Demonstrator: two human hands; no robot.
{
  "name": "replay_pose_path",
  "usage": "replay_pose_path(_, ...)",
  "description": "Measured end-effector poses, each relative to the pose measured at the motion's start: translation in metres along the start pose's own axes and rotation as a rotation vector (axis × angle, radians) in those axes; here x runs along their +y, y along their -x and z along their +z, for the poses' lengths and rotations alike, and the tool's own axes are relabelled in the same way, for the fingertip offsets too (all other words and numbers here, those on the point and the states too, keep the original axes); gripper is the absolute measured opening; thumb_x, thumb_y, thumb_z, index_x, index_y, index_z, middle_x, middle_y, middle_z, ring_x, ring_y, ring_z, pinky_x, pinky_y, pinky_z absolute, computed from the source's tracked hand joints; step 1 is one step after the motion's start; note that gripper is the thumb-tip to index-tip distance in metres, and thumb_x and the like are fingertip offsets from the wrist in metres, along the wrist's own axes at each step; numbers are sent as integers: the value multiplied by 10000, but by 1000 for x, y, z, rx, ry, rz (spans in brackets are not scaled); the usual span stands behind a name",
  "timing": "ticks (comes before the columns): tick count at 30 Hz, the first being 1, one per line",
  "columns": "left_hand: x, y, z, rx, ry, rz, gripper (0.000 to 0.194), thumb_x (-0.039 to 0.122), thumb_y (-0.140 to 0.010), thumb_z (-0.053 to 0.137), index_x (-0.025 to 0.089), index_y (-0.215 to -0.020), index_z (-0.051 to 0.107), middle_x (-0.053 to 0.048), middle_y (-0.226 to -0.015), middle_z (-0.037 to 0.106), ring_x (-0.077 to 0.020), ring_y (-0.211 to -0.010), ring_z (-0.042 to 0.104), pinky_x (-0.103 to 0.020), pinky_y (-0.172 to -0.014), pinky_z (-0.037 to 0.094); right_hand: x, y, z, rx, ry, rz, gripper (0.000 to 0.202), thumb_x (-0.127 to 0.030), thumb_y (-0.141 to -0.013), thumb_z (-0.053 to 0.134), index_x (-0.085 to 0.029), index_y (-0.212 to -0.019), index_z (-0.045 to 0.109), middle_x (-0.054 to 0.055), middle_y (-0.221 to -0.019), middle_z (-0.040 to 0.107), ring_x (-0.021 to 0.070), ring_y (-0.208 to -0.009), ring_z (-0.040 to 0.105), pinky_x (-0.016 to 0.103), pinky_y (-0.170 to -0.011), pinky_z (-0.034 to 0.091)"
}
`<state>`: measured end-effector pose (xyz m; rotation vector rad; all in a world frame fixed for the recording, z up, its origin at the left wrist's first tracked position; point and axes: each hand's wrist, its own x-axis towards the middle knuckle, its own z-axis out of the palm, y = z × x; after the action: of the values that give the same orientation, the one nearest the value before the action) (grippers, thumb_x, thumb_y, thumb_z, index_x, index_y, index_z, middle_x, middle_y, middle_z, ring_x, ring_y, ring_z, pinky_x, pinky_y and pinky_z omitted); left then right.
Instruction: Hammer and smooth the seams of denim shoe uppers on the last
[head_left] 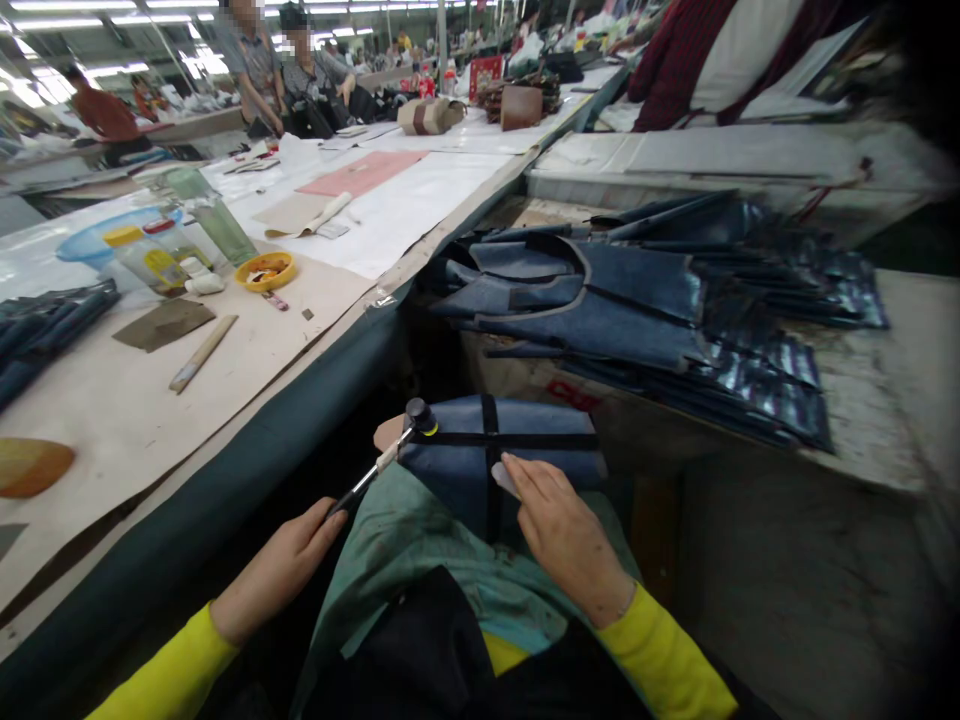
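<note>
Across my lap, on a green apron, lies a dark blue leather-like panel crossed by black straps. My left hand is wrapped round the handle of a hammer, whose dark round head rests on or just above the panel's left end. A tan flap sticks out behind that end. My right hand lies over the panel's near right part, with a small flat whitish piece pinched under its fingers; its kind I cannot make out.
To the right, stacked blue panels lie on a pale bench. The left table bears a glass bottle, a yellow dish, jars and a wooden stick. Other people stand further back.
</note>
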<state>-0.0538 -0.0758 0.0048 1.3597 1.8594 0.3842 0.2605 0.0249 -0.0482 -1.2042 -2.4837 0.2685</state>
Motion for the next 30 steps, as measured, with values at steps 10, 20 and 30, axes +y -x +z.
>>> replay_pose_path(10, 26, 1, 13, -135, -35, 66, 313, 463, -896, 383, 222, -964, 572, -9, -888, 648, -170, -825, 595, -232, -752, 449, -3, 2, -4, -22, -39, 44, 554, -18, -777, 375, -120, -1316, 448, 116, -1277, 512, 225, -1156, 434, 396, -976, 437)
replay_pose_path(20, 32, -7, 18, -125, -31, 96, 335, 471, -910, 342, 217, -989, 546, -10, -872, 644, -169, -808, 596, -225, -749, 450, 2, 3, -9, -11, -36, 63, 535, -3, -749, 388, -112, -1262, 492, 112, -1243, 528, 222, -1134, 445, 392, -989, 433)
replay_pose_path(30, 52, -17, 26, -120, -47, 148, 319, 460, -908, 344, 219, -984, 539, -7, -849, 646, -165, -782, 606, -227, -718, 449, 1, 7, -11, -14, -24, 87, 531, -19, -747, 410, -138, -1256, 503, 100, -1251, 526, 222, -1145, 444, 378, -982, 445)
